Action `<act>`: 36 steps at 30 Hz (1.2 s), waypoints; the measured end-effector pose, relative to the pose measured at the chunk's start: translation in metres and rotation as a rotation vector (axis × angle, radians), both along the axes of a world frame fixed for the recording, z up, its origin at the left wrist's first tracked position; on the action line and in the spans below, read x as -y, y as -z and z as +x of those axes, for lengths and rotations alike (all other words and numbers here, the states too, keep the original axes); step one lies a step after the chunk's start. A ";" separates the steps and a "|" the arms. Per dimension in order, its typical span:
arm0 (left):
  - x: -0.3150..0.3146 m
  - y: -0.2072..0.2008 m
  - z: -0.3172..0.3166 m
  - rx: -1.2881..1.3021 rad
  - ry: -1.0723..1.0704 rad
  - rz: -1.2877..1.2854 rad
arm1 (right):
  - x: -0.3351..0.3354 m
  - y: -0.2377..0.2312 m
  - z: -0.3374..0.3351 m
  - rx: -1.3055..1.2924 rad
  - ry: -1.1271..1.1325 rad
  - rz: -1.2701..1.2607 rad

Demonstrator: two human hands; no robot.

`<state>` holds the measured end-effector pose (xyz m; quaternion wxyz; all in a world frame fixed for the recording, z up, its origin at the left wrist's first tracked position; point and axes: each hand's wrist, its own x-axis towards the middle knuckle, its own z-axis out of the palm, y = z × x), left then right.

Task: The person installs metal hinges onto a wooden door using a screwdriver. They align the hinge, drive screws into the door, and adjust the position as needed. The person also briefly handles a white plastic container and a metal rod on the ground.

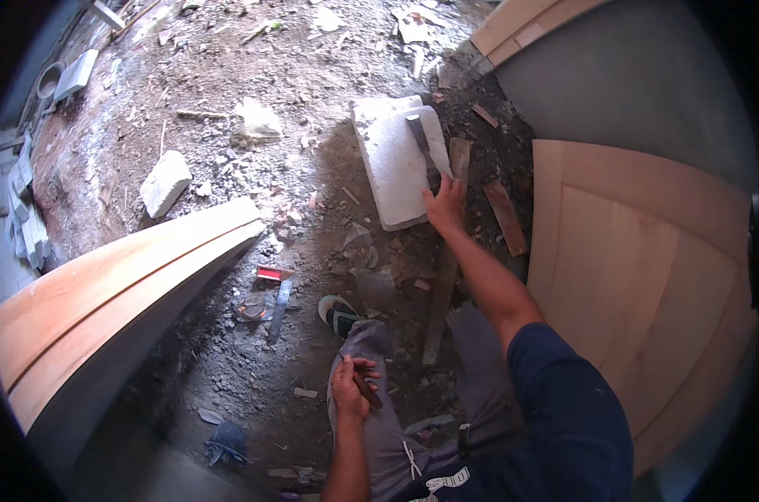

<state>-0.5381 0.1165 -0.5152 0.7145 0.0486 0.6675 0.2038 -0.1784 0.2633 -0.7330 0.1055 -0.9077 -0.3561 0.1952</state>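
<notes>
On a pale white block (394,171) lying on the ground lies a chisel (421,142), its flat light blade pointing away and its dark handle toward me. The fingers of my right hand (446,205) are closed around the near end of that handle, at the block's right edge. My left hand (349,391) is above my left thigh, fingers curled around a slim brown stick-like piece (367,390). Part of that piece is hidden by the palm, so its kind is unclear.
Wooden door panels stand at left (137,276) and right (639,276). A red-and-white small box (272,274) and a flat metal strip (280,311) lie left of my foot. Wood offcuts (505,219), a white stone block (165,183) and scraps litter the dirt.
</notes>
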 end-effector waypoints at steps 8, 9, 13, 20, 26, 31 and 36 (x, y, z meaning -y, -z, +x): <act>-0.002 -0.002 0.001 0.005 -0.084 -0.034 | -0.007 0.000 -0.002 -0.369 0.153 0.105; -0.003 0.000 0.002 0.008 -0.094 -0.045 | 0.000 0.000 -0.003 -0.338 0.101 0.138; -0.024 0.026 0.008 -0.065 0.088 0.009 | 0.013 0.004 -0.001 -0.233 -0.056 0.210; -0.128 0.157 0.085 -0.112 0.356 0.175 | 0.001 0.022 0.035 -0.125 -0.082 0.363; -0.197 0.240 0.150 -0.198 0.429 0.300 | -0.039 0.039 0.109 -0.868 0.264 0.124; -0.225 0.255 0.203 -0.252 0.569 0.314 | -0.037 0.072 0.114 -0.971 0.317 0.058; -0.241 0.275 0.203 -0.220 0.590 0.292 | -0.045 0.060 0.100 -1.295 0.391 0.033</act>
